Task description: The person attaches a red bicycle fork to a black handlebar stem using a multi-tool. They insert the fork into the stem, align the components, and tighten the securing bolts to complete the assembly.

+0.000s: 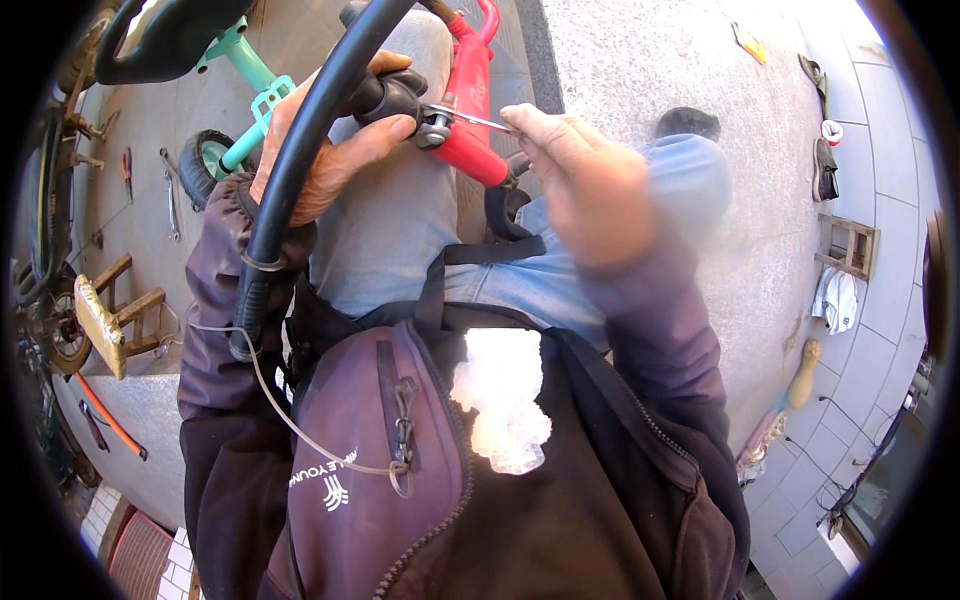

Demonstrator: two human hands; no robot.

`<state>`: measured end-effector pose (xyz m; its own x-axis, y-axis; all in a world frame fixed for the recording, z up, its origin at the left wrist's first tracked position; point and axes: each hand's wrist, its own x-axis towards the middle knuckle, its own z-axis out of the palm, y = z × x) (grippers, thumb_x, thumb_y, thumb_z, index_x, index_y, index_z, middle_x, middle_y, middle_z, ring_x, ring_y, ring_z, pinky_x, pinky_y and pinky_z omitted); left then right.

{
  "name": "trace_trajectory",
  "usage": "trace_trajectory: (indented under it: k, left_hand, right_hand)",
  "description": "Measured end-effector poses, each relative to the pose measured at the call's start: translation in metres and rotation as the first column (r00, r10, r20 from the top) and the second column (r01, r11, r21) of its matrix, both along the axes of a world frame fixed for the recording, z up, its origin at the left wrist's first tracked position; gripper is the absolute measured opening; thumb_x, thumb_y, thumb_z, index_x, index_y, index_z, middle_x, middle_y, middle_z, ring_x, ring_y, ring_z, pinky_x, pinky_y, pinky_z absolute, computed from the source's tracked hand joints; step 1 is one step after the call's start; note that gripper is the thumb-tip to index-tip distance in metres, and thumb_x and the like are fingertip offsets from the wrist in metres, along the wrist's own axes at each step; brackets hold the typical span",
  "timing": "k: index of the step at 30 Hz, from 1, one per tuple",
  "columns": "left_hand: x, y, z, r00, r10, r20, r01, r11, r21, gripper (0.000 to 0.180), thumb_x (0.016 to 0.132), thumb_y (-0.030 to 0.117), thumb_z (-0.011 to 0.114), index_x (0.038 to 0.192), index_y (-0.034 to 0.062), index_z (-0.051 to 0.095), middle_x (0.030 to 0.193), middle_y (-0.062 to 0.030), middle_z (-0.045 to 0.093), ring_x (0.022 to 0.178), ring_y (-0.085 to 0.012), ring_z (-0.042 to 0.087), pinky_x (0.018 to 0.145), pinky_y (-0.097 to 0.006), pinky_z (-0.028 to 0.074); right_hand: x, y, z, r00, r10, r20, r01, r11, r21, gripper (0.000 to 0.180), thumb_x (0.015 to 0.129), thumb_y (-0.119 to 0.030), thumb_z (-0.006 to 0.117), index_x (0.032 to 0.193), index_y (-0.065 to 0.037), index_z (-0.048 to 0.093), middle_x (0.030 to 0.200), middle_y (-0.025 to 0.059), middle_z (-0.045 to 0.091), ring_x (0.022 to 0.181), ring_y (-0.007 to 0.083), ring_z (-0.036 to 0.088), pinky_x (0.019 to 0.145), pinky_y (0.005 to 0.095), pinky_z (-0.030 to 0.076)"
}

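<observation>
My left hand [345, 168] is wrapped round the black joint [388, 98] beside a curved black handlebar [292, 185], its thumb close to a small metal clamp [435, 127]. In my right hand [585, 185], blurred by motion, thumb and fingers pinch a thin metal tool [480, 121]. The tool's far end reaches the clamp; its exact shape there is too small to tell. A red bike tube [478, 110] lies just behind the clamp, between my knees.
At upper left stands a mint-green frame [240, 55] with a small wheel [208, 165]. Pliers [127, 175] and a wrench [171, 195] lie on the floor, near a wooden stool [130, 305]. Along the right wall are shoes [824, 170] and a wooden frame [846, 246].
</observation>
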<state>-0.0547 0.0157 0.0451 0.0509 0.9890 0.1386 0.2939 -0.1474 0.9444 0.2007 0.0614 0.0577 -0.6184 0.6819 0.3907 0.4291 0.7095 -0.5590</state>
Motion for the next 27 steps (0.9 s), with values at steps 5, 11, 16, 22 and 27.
trace_trajectory:
  k: [5,11,16,22,27]
  left_hand:
    - [0.001,0.000,-0.001,1.000,0.005,0.025,-0.005,1.000,-0.004,0.050,0.082,0.013,0.073,0.127,-0.0001,0.058,0.114,-0.0116,0.064,0.110,-0.0197,0.057,0.104,-0.038,0.039]
    - [0.000,-0.001,-0.001,1.000,0.020,0.021,-0.020,0.999,0.025,0.050,0.081,0.014,0.075,0.126,0.0007,0.058,0.112,-0.0115,0.065,0.107,-0.0200,0.059,0.102,-0.036,0.041]
    - [-0.001,0.002,-0.006,1.000,0.015,-0.018,-0.013,0.994,0.111,0.049,0.081,0.016,0.077,0.124,0.0023,0.059,0.107,-0.0108,0.066,0.100,-0.0197,0.062,0.096,-0.034,0.046]
    - [-0.001,-0.002,-0.002,0.999,0.019,0.045,-0.019,1.000,0.008,0.052,0.080,0.015,0.075,0.127,0.0002,0.058,0.114,-0.0118,0.064,0.109,-0.0201,0.058,0.103,-0.036,0.039]
    - [-0.001,-0.004,0.000,1.000,0.017,0.011,-0.017,1.000,-0.018,0.051,0.081,0.014,0.073,0.127,-0.0004,0.057,0.115,-0.0119,0.064,0.109,-0.0197,0.058,0.104,-0.036,0.039]
  right_hand:
    - [0.002,0.004,-0.001,1.000,0.008,-0.004,-0.008,0.999,-0.031,0.039,0.077,0.004,0.065,0.114,-0.008,0.064,0.089,0.0109,0.067,0.073,0.0302,0.067,0.063,0.0360,0.054]
    - [-0.011,-0.006,0.023,0.990,0.004,0.141,-0.037,0.972,0.232,0.040,0.075,0.005,0.064,0.113,-0.007,0.063,0.089,0.0113,0.067,0.072,0.0307,0.067,0.064,0.0367,0.055]
    - [-0.001,-0.001,0.004,1.000,-0.009,0.007,0.009,0.999,0.052,0.037,0.077,0.003,0.066,0.113,-0.005,0.063,0.090,0.0126,0.068,0.075,0.0314,0.068,0.064,0.0367,0.055]
    - [-0.007,-0.001,0.014,0.999,-0.036,0.015,0.037,0.997,-0.069,0.033,0.080,0.002,0.066,0.111,-0.007,0.065,0.089,0.0119,0.068,0.075,0.0316,0.068,0.063,0.0367,0.055]
    - [-0.009,0.005,0.020,0.994,0.046,0.096,-0.054,0.995,0.080,0.029,0.080,0.000,0.065,0.108,-0.009,0.066,0.087,0.0114,0.067,0.071,0.0320,0.067,0.061,0.0374,0.054]
